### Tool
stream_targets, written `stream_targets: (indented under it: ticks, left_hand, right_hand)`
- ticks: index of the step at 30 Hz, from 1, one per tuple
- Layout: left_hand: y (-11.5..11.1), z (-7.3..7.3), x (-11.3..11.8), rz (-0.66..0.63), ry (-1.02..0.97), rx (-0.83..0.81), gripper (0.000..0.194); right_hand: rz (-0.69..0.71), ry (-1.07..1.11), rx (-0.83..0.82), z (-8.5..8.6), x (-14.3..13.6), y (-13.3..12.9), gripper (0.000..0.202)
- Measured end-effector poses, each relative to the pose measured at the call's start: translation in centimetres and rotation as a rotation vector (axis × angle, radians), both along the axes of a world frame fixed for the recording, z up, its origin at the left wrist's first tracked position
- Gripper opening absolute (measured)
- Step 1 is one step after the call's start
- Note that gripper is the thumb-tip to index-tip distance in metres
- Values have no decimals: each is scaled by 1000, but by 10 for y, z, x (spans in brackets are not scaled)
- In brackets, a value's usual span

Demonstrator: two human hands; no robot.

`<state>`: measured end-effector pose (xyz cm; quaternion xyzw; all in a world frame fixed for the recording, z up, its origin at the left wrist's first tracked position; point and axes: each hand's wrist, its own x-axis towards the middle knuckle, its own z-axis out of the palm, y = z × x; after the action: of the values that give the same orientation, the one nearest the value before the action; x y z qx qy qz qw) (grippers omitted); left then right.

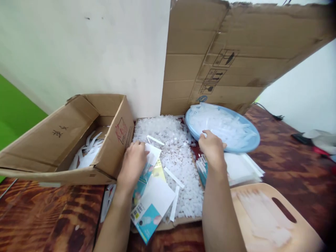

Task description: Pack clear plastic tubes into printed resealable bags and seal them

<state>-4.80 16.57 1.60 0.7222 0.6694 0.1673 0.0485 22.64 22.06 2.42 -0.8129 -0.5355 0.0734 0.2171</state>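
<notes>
My left hand (135, 159) has its fingers closed on a teal and white printed card (153, 154), beside the cardboard box. More cards lie below it, among them a white and teal card (154, 206) with a picture. Under these spreads a thick layer of small translucent white pieces (181, 168), with several white strips (174, 177) on top. At the near rim of a blue basin (250, 145), my right hand (213, 144) reaches in with fingers bent and apart; nothing shows in it. The basin is heaped with translucent strips (220, 119). Part of the right fingers is hidden.
An open cardboard box (110, 140) with white strips inside stands left. A large cardboard sheet (194, 52) leans behind. Right of my forearm are a stack of white packets (241, 168) and a tan cutting board (301, 231) bearing translucent pieces. A cable (271, 113) lies farther back.
</notes>
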Motion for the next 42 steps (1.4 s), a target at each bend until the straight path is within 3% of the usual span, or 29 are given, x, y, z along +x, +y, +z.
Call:
stream_targets:
  ticks: [3, 8, 10, 15, 18, 20, 22, 25, 29, 36, 42]
  left_hand:
    - [1, 0, 16, -84, -9, 68, 26]
    - [-1, -12, 53, -418, -80, -125, 20]
    - [-6, -20, 65, -464, -63, -154, 16]
    - [-10, -35, 76, -435, -31, -147, 24]
    - [-7, -32, 73, -424, -44, -115, 27]
    - [-3, -27, 69, -419, -69, -80, 27]
    - [0, -22, 63, -415, -106, -48, 27]
    - [5, -17, 52, -411, -184, -27, 25]
    - [9, -11, 38, -346, -567, 21, 18]
    - [7, 10, 28, -51, -1072, 174, 17]
    - [1, 24, 25, -127, -1049, 158, 14]
  right_hand:
    - [-28, 40, -143, 8, 4, 20, 37]
    - [-100, 21, -199, 25, 11, 46, 34]
    - [-119, 4, -166, 31, 9, 41, 27]
    - [-14, -16, 72, 41, -11, 2, 24]
    - [247, 250, 270, 41, -33, -27, 30]
    - [443, 485, 279, 39, -48, -40, 34]
    - [559, 586, 235, 36, -59, -47, 38]
    - [596, 541, 228, 33, -69, -45, 39]
    - [634, 500, 259, 29, -72, -38, 27]
    - [766, 777, 225, 20, -81, -33, 17]
    - [709, 1001, 196, 18, -85, -31, 19]
